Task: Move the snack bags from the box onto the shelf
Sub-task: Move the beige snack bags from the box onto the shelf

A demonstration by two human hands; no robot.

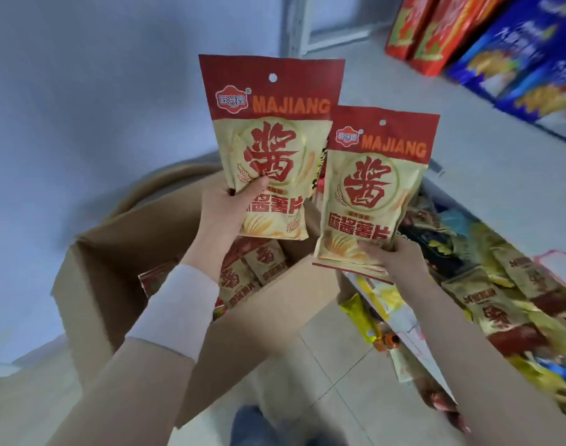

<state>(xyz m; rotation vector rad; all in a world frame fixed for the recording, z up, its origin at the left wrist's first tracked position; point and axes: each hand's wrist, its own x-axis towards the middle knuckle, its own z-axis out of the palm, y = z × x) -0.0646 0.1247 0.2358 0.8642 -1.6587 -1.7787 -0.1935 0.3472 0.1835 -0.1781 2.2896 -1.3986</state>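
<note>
Low centre, I see the open box (275, 304) holding more red-and-cream packets (259, 265). Above it my left hand (222, 214) grips one snack bag (269, 136), my right hand (396, 259) pinches a second bag (371, 194); the shelf (468, 156) sits upper right.

A shop: a shelf (462, 130) lined with packaged snacks (513, 59), beside an open stock carton (121, 246).

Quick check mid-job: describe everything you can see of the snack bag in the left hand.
The left-hand bag is a glossy film pouch: red top band with a punched hang hole, orange MAJIANG lettering, cream body with a large red character. It is upright, front to the camera, above the open cardboard box. The left hand grips its lower left edge, thumb on the front. Contact with the other bag is unclear.
</note>
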